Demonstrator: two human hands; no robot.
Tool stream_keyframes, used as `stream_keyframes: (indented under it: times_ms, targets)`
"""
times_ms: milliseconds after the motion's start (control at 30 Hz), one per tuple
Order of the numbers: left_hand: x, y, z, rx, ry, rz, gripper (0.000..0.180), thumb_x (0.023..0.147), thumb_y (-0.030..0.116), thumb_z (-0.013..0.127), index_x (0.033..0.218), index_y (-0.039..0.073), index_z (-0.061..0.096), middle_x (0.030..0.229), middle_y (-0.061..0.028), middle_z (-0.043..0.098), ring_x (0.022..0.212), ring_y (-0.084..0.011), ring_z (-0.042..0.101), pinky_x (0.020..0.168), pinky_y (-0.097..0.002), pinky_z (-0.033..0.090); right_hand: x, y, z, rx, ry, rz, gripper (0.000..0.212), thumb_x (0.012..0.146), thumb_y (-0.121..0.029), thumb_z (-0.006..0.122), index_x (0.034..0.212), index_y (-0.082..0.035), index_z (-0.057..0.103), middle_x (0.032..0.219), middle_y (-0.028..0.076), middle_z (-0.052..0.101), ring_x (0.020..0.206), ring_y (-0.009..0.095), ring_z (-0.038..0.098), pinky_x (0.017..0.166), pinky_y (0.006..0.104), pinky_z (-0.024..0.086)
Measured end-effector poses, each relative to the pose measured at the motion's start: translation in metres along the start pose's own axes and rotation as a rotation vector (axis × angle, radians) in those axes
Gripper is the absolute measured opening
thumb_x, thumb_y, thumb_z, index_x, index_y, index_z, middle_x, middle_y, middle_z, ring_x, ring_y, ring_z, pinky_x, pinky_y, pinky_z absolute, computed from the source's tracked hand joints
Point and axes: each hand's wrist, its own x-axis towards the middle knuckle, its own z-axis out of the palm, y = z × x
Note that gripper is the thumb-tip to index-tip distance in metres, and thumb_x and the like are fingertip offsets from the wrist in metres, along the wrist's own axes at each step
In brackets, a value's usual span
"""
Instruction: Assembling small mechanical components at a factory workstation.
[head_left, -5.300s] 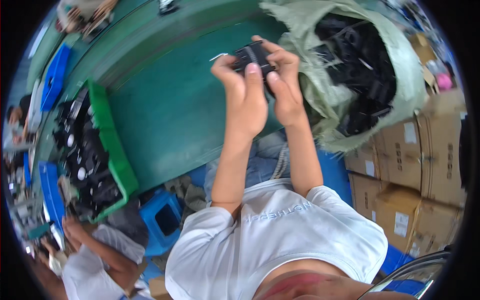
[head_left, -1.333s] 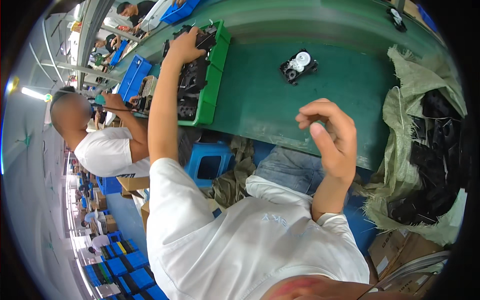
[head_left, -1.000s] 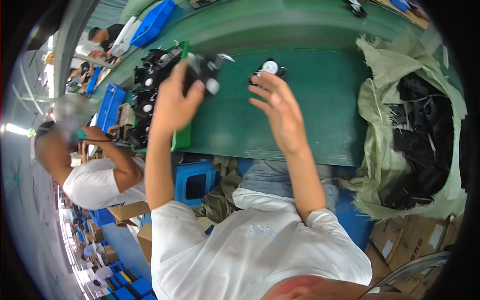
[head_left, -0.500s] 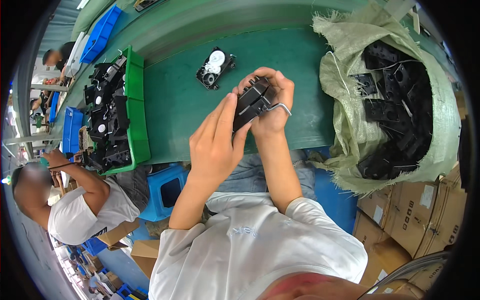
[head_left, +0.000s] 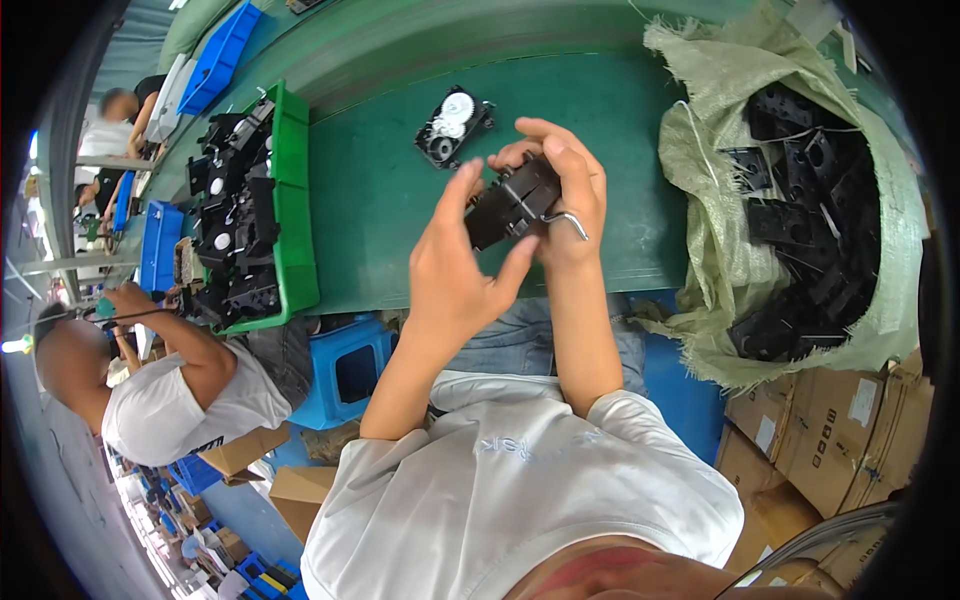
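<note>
Because your right hand [head_left: 580,195] is wrapped around the far side of the black unit [head_left: 515,205], it seems to carry most of the weight, leaving your left hand [head_left: 445,270] loose. That left hand stands open, fingers at the unit's left edge and thumb just below it; whether they touch, you can't tell from this view. The unit is up over the surface [head_left: 370,210], tilted, probably so you can see its ribbed face, and its metal hook [head_left: 572,226] juts out toward 4 o'clock. From your left palm the unit lies at about 1 o'clock; from your right, at 9. A gear unit [head_left: 450,128] rests at 11 o'clock beyond it, white gears up, likely set there to be clear of your hands. The green bin [head_left: 292,190] at 9 o'clock and the sack [head_left: 705,230] at 3, each holding black parts, probably flank you for easy reach.
</note>
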Motion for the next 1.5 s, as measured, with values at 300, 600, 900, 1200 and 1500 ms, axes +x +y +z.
stream_keyframes:
  times_ms: [300,600,900,1200,1500]
  targets:
    - [0.002,-0.009,0.004,0.073,-0.111,0.156,0.055,0.072,0.003,0.074,0.124,-0.002,0.056,0.115,-0.0177,0.065,0.093,-0.0289,0.067,0.077,-0.0335,0.054,0.013,0.021,-0.030,0.163,-0.209,0.023,0.031,0.094,-0.024,0.053,0.085,0.002,0.067,0.076,0.013,0.065,0.068,0.018,0.059,0.067,0.0265,0.049]
    - [0.050,-0.034,-0.059,0.296,-0.038,0.180,0.056,0.072,0.004,0.074,0.125,0.000,0.057,0.119,-0.0164,0.065,0.099,-0.0287,0.067,0.083,-0.0347,0.053,0.000,0.004,0.006,0.302,-0.103,0.284,0.035,0.096,-0.028,0.045,0.100,0.001,0.064,0.099,0.019,0.063,0.088,0.025,0.059,0.081,0.0355,0.048]
    - [0.131,-0.157,-0.197,1.327,-0.122,0.006,0.041,0.082,0.024,0.065,0.120,0.009,0.059,0.106,-0.0156,0.062,0.085,-0.0375,0.063,0.074,-0.0419,0.053,0.000,0.006,-0.012,0.506,-0.341,0.255,0.038,0.092,-0.026,0.042,0.114,0.001,0.057,0.113,0.022,0.059,0.101,0.028,0.057,0.086,0.0379,0.047]
    - [0.161,-0.198,-0.156,1.204,-0.439,-0.059,0.036,0.087,0.026,0.058,0.118,0.007,0.061,0.113,-0.0183,0.058,0.095,-0.0401,0.058,0.081,-0.0468,0.051,0.017,-0.009,-0.033,0.539,-0.455,0.186,0.025,0.090,-0.019,0.046,0.100,0.001,0.058,0.088,0.018,0.061,0.077,0.024,0.056,0.073,0.0345,0.047]
    - [0.295,-0.231,0.031,-0.466,-0.407,-0.723,0.043,0.091,0.017,0.062,0.124,-0.008,0.051,0.116,-0.0192,0.061,0.093,-0.0251,0.063,0.080,-0.0316,0.053,-0.003,-0.057,-0.053,0.631,-0.430,0.250,0.019,0.092,-0.014,0.044,0.087,0.000,0.054,0.044,-0.002,0.035,0.037,0.005,0.018,0.034,0.0205,0.019]
